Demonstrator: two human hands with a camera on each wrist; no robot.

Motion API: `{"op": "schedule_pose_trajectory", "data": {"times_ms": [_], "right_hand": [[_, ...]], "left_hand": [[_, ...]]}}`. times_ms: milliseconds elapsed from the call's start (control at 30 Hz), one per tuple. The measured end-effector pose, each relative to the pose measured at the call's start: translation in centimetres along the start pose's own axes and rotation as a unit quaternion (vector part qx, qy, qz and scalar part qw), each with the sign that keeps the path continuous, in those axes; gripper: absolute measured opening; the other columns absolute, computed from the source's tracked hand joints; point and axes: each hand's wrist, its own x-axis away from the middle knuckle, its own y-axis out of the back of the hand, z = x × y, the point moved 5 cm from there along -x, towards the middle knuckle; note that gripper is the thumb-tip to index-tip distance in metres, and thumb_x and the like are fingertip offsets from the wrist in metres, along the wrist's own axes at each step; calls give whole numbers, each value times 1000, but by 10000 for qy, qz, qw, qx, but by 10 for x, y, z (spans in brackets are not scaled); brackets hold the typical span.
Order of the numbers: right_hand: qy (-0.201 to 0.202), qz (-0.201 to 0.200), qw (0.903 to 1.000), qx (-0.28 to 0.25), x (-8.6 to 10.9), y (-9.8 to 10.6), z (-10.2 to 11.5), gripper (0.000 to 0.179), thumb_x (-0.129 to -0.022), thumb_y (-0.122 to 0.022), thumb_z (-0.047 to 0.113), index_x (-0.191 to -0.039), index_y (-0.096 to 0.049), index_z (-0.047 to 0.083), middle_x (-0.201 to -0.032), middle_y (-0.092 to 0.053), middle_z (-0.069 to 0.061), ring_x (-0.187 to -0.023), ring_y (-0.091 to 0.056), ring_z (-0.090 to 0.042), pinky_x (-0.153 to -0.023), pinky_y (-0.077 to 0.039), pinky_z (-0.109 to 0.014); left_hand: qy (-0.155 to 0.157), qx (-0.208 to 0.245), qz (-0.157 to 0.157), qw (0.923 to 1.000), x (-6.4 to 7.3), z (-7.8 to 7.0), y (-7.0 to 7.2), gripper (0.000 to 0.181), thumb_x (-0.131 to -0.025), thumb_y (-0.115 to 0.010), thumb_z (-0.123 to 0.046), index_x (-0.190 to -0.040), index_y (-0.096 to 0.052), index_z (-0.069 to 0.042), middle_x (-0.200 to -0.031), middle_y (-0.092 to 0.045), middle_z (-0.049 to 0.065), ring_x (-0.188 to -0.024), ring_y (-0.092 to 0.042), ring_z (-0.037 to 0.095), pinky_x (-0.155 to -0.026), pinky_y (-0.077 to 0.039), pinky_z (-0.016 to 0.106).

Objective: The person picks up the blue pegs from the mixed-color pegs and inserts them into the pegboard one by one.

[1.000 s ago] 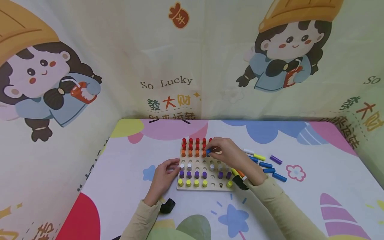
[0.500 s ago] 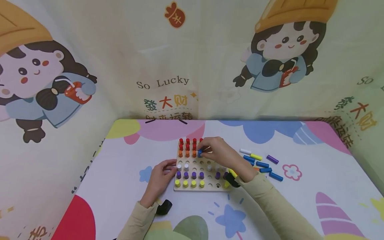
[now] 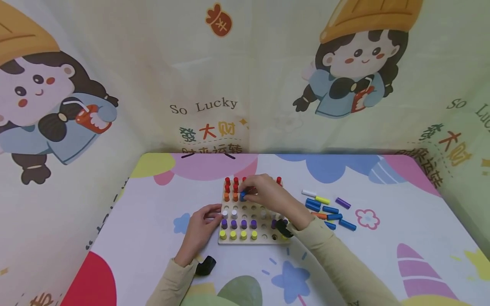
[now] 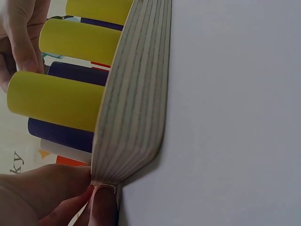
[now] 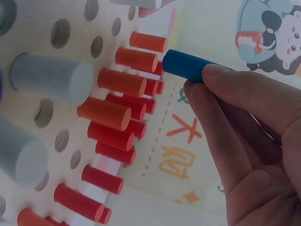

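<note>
Right hand point(image 3: 268, 194), fingers clamped on blue peg point(image 5: 184, 66), has shifted left over pegboard point(image 3: 245, 243), peg not yet seated; left hand point(image 3: 202, 223) pinches board edge.

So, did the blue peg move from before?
Yes, left. Judged against the board, the blue peg now shows beside the second orange peg from the left; earlier, it showed beside the fourth.

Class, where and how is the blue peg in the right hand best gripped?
Probably by its upper end, from above, pinched across its round sides, as the right hand does. The blue peg is a straight cylinder, its lower end pointing toward the pegboard, so a high grip should leave that end free and clear the standing orange pegs.
</note>
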Motion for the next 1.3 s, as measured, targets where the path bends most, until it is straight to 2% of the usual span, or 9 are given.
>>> {"op": "schedule_pose_trajectory", "data": {"times_ms": [300,567,933,1133,1300], "right_hand": [[64,59,9999,60,-8,-5,8,20,-85,-77,7,-105,-74,6,-99,-72,0,-90,-63,-13,-87,-56,-28],[111,134,9998,-18,-13,-10,9,18,-86,-76,4,-104,-75,5,-99,-72,-1,-91,-64,-15,-87,-56,-32],[50,337,9994,60,-22,-20,10,21,-86,-76,5,-107,-74,5,-102,-72,-3,-92,-64,-16,-90,-56,-30],[83,447,9988,165,-25,-25,9,21,-88,-74,6,-108,-74,5,-105,-72,-3,-99,-64,-17,-93,-55,-30],[56,512,9986,152,-27,-29,9,19,-88,-74,7,-107,-75,7,-104,-72,-2,-98,-64,-15,-94,-54,-31]], "left_hand": [[7,16,-23,10000,0,-1,3,33,-92,-71,-14,-125,-67,-11,-118,-70,4,-100,-67,17,-87,-57,32],[4,-26,-42,10000,0,-1,4,33,-92,-71,-15,-125,-67,-11,-117,-70,4,-99,-67,17,-86,-57,33],[-68,44,-19,10000,2,-4,3,32,-93,-70,-14,-124,-67,-10,-117,-70,4,-99,-67,17,-86,-57,32],[-205,70,-39,9998,2,-4,2,31,-93,-70,-14,-123,-67,-10,-116,-70,4,-97,-67,16,-83,-56,27],[-257,110,-25,9996,2,-4,1,31,-93,-70,-13,-123,-67,-8,-115,-71,6,-97,-67,17,-81,-55,24]]}}
